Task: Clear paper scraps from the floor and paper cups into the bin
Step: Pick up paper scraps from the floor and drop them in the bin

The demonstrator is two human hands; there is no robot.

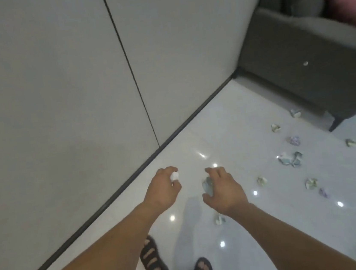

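While left hand (161, 191) pinches wad (174, 176), right hand (228, 192) holds scrap (208, 186) lengthwise.

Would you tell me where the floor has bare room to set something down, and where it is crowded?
Bare: the floor along the dark skirting, from the left hand up to the grey sofa, and the patch at lower right, below the paper scraps. Crowded: in front of the sofa, where scraps lie scattered, plus one lone scrap ahead of the sandals.

wall (54, 82) left | sofa (312, 69) far right, against wall | paper scraps (290, 159) on floor (228, 128) before sofa, right of hands
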